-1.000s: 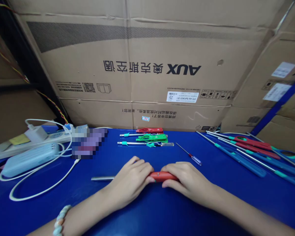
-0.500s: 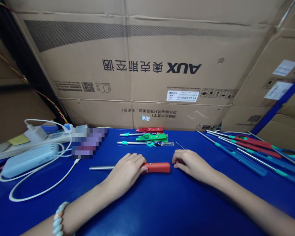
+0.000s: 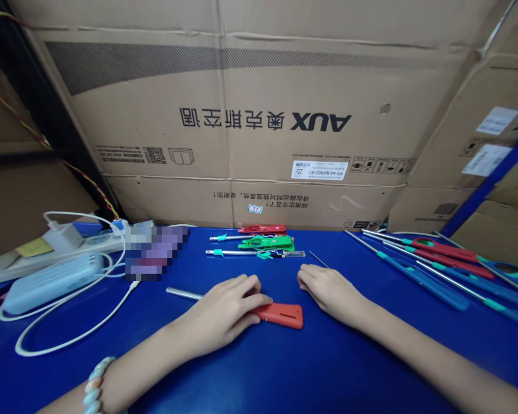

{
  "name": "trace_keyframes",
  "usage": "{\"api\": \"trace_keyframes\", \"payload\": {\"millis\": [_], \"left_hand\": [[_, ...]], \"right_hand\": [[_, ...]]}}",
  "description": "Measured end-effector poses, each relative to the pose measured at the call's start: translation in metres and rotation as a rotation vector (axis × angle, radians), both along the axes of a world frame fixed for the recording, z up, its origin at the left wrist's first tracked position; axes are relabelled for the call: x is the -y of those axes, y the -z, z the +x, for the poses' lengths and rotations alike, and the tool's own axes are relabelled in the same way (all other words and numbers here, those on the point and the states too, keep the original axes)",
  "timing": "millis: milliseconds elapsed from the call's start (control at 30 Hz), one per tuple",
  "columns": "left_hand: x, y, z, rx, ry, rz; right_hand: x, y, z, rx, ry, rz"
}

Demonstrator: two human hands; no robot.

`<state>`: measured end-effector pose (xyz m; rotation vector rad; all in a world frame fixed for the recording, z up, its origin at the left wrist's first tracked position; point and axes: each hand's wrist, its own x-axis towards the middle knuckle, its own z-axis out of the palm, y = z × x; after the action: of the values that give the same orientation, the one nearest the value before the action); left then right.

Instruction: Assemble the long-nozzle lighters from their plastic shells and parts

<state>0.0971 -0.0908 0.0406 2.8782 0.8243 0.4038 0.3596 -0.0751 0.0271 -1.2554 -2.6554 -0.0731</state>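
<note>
My left hand (image 3: 231, 307) is closed around a red long-necked lighter (image 3: 282, 315) lying low over the blue table. The lighter's metal tube (image 3: 183, 294) sticks out to the left, and the handle's end points right with a slot facing up. The lighter's middle is hidden under my fingers. To the right of the handle, apart from it, my right hand (image 3: 326, 290) rests with curled fingers. Whatever its fingertips hold, if anything, is hidden. A thin metal rod (image 3: 318, 259) shows just behind that hand, its near end covered.
Behind lie a red lighter casing (image 3: 263, 229), a green casing (image 3: 267, 243) and metal tubes (image 3: 231, 253) with teal bits. Several long-necked lighters (image 3: 431, 284) lie at the right. A power bank (image 3: 54, 283), white cables and a power strip (image 3: 86, 246) occupy the left. Cardboard (image 3: 259, 75) stands behind.
My left hand has turned the lighter; its handle end has come nearer and its slotted face shows. My right hand has shifted slightly left, its fingers now facing more downward.
</note>
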Motion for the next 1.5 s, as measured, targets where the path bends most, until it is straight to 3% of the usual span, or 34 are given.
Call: {"api": "trace_keyframes", "payload": {"millis": [267, 367, 500, 733, 1067, 1500], "left_hand": [[-0.002, 0.006, 0.003, 0.024, -0.064, 0.049], [-0.001, 0.008, 0.005, 0.023, -0.032, 0.009], [-0.002, 0.010, 0.006, 0.037, -0.100, -0.018], [-0.004, 0.012, 0.004, 0.039, -0.130, -0.040], [-0.005, 0.012, 0.004, 0.014, -0.147, -0.024], [0.000, 0.011, 0.007, 0.038, -0.145, -0.029]], "right_hand": [[0.012, -0.003, -0.010, -0.146, 0.013, -0.014], [0.016, -0.005, -0.015, -0.288, 0.003, -0.107], [0.017, -0.003, -0.019, -0.549, -0.014, -0.305], [0.014, 0.004, -0.022, -0.632, -0.028, -0.348], [0.012, 0.011, -0.019, -0.595, -0.045, -0.317], [0.017, 0.006, -0.015, -0.264, -0.107, 0.002]]}}
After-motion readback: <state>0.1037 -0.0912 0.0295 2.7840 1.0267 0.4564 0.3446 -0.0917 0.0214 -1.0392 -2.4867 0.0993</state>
